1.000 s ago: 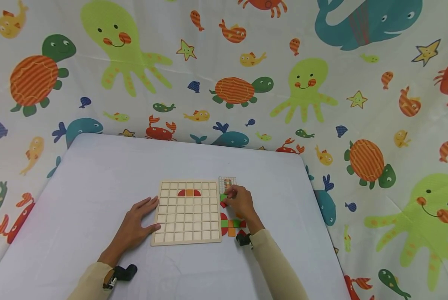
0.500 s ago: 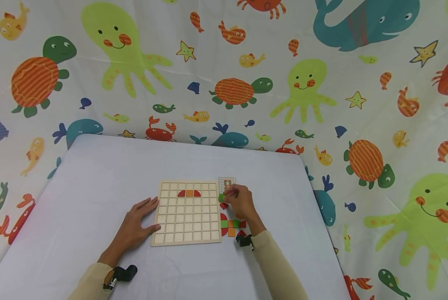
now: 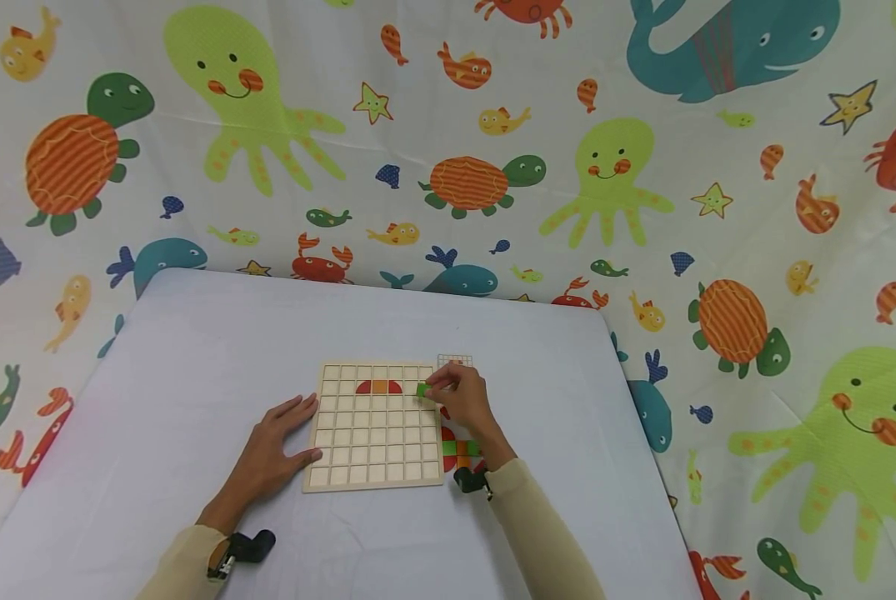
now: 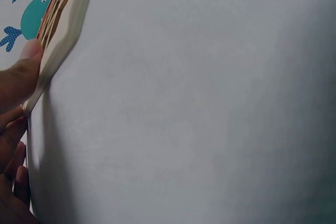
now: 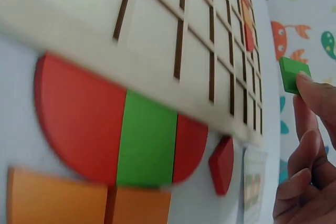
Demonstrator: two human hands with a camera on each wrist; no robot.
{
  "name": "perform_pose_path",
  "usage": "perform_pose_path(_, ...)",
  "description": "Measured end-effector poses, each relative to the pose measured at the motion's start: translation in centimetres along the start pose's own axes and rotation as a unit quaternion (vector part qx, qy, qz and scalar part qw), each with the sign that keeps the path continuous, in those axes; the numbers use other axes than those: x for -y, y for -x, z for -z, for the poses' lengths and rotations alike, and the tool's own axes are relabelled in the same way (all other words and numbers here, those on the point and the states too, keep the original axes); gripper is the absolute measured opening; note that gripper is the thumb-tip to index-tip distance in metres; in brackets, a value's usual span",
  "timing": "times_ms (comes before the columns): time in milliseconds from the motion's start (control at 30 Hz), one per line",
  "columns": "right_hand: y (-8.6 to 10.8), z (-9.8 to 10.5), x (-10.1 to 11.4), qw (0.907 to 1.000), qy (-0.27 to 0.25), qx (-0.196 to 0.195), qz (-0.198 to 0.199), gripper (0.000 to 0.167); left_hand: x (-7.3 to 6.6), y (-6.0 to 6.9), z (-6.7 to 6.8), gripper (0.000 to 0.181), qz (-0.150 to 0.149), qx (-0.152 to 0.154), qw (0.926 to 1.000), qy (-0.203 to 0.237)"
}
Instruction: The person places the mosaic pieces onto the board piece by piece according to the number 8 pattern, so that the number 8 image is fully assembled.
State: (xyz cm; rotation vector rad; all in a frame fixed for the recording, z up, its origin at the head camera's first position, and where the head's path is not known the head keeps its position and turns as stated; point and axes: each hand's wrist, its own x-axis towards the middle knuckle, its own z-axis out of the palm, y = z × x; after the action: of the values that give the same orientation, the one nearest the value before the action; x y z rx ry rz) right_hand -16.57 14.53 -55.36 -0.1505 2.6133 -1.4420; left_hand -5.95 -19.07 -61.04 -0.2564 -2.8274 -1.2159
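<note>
Only 3 pieces sit in the board (image 3: 372,487) — an orange piece (image 3: 379,387) between 2 red pieces (image 3: 395,387), in the 2nd row from the far edge. The right hand (image 3: 461,402) pinches 1 green tile (image 3: 422,390) above the board's right side, not yet set in a cell. Loose pieces (image 5: 147,140) lie beside that edge — so most placing seems left. The left hand (image 3: 271,446), fingers spread and unclenched, touches the board's left edge.
</note>
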Motion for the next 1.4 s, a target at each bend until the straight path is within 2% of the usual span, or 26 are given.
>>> perform_pose_path(167, 0.0, -1.0, 0.7, 0.9998, -0.008, 0.005, 0.017, 0.009, -0.3, 0.0, 0.2, 0.086, -0.003, -0.002, 1.0000, 0.000)
perform_pose_path(367, -0.2, -2.5, 1.3, 0.9993, -0.034, 0.011, 0.004, 0.010, -0.3, 0.0, 0.2, 0.086, 0.002, 0.000, 1.0000, -0.001)
perform_pose_path(567, -0.5, -3.8, 1.8, 0.9991, -0.028, 0.022, 0.023, 0.008, -0.4, -0.1, 0.3, 0.086, 0.002, 0.002, 1.0000, -0.001)
perform_pose_path(800, -0.6, -5.4, 2.2, 0.9987, -0.030, 0.034, 0.023, 0.009, -0.4, -0.1, 0.3, 0.085, -0.003, -0.004, 1.0000, -0.004)
perform_pose_path(967, -0.7, -6.7, 2.6, 0.9989, -0.021, 0.039, 0.017, 0.009, -0.2, 0.0, 0.1, 0.085, -0.005, -0.006, 1.0000, -0.001)
perform_pose_path(1167, -0.9, -8.1, 2.8, 0.9991, -0.017, 0.036, 0.016, 0.010, -0.1, -0.1, 0.1, 0.087, 0.012, 0.009, 0.9999, 0.002)
perform_pose_path(1400, -1.0, -9.1, 3.4, 0.9991, 0.036, 0.022, -0.007, 0.009, -0.3, -0.1, 0.2, 0.086, 0.013, 0.012, 0.9998, 0.005)
